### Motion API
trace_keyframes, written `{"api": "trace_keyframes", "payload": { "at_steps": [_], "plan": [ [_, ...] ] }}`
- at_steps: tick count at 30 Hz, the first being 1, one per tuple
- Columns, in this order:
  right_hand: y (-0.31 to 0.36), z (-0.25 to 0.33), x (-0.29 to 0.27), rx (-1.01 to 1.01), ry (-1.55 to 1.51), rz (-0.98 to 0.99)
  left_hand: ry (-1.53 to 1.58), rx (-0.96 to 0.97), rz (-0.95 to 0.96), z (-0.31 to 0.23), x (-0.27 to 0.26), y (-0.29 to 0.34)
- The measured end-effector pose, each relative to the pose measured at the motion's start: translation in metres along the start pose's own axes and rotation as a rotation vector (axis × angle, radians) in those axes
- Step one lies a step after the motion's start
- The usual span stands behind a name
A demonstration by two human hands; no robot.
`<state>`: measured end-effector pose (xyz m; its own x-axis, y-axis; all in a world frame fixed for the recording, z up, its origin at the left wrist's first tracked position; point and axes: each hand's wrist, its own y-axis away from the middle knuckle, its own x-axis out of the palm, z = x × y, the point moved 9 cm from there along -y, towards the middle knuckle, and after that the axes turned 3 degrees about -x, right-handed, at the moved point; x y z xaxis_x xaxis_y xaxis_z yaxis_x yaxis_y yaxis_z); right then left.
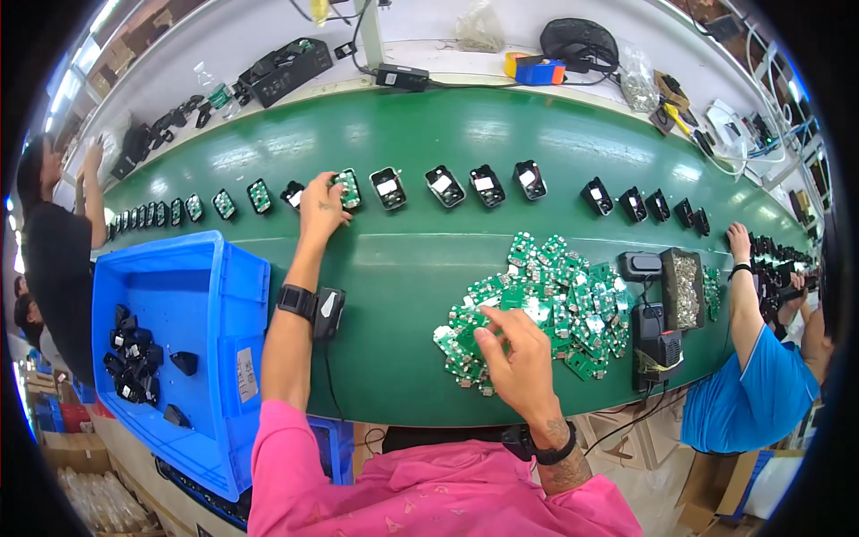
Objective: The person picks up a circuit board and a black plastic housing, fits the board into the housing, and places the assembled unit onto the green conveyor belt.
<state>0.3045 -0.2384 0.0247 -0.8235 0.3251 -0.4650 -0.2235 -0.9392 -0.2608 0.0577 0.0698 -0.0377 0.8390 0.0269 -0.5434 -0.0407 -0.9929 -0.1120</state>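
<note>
**The left hand (319, 210) at a small box (358, 202), the right hand (517, 358) over the pile of boards (586, 304)**

I look down from far away. The small box stands beyond the pile and to its left, with a green board (345, 186) in it. It sits open side up, I think so its inside is easy to get at. More black boxes (486, 186) stand in a line behind the pile, maybe so each has its own room. The pile seems to lie there because the right hand can reach it fast. The blue bin (170, 286), with black parts (132, 358) inside, is well to the left of the pile.

I have the left arm stretched out long, back of the hand up. Its bent fingers touch the small box, but I cannot tell if they grip it. The right arm is bent, its hand half curled over the pile's near side. Thumb and pointing finger are a bit apart, and I see nothing between them.
</note>
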Motion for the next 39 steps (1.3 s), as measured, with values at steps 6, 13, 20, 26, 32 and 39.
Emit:
{"api": "trace_keyframes", "payload": {
  "at_steps": [6, 13, 20, 26, 32, 39],
  "plan": [
    [-0.016, -0.042, -0.054, 0.025, 0.407, -0.131, -0.432, 0.376, -0.201, -0.076, 0.01, 0.019],
    [-0.092, -0.054, -0.044, 0.0, 0.678, 0.052, -0.704, 0.323, 0.211, -0.082, 0.055, 0.028],
    [-0.108, -0.09, -0.029, 0.172, 0.685, 0.289, -0.436, 0.365, 0.139, -0.107, 0.029, 0.076],
    [-0.108, -0.078, -0.04, 0.191, 0.334, 0.109, 0.129, 0.188, 0.353, -0.111, 0.027, 0.165],
    [-0.055, -0.054, 0.001, 0.4, -0.706, 0.309, 0.399, 0.092, 0.491, -0.112, 0.052, 0.223],
    [-0.017, -0.025, 0.039, 0.353, -0.854, 0.399, 0.324, 0.161, 0.413, -0.099, 0.065, 0.243]
  ]
}}
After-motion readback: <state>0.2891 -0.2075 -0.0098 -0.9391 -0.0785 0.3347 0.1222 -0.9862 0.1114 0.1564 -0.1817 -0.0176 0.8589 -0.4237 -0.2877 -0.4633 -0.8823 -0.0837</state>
